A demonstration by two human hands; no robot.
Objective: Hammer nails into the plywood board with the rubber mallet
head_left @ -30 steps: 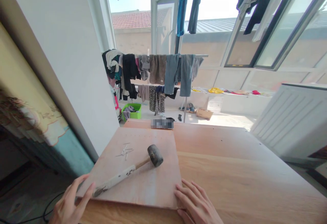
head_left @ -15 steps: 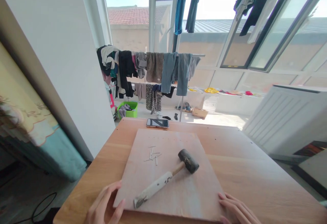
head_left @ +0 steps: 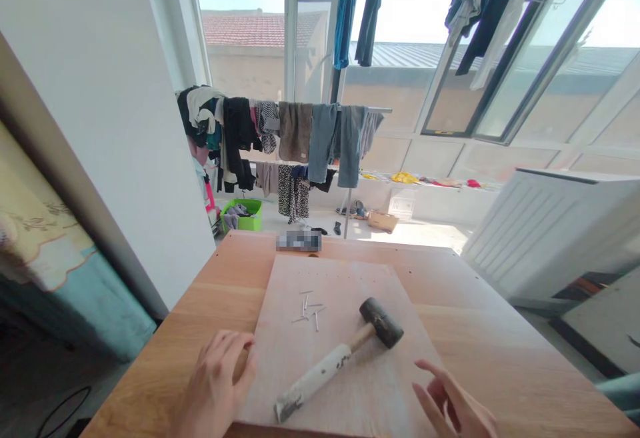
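A pale wooden board [head_left: 345, 385] lies on the wooden table. On it rests a hammer [head_left: 325, 371] with a black head and a white-coated, worn handle, lying diagonally with its head toward the far right. Several thin nails [head_left: 309, 309] are scattered left of the head. My left hand [head_left: 217, 375] is at the board's left edge, thumb and fingers apart and bent; whether it presses on the edge I cannot tell. Over the right edge is my right hand [head_left: 450, 401], its index finger and thumb spread, holding nothing.
A phone-sized dark object [head_left: 299, 241], pixelated, lies on the table [head_left: 480, 331] beyond the board. Behind the table stand a laundry-laden drying rack [head_left: 350, 138] and a green basket [head_left: 253, 218]. A white panelled piece [head_left: 530, 225] is at the right, a curtain [head_left: 75, 278] at the left.
The board, with hammer and nails on it, has shifted right on the table. My right hand has lifted off the board's edge. My left hand has moved up and right.
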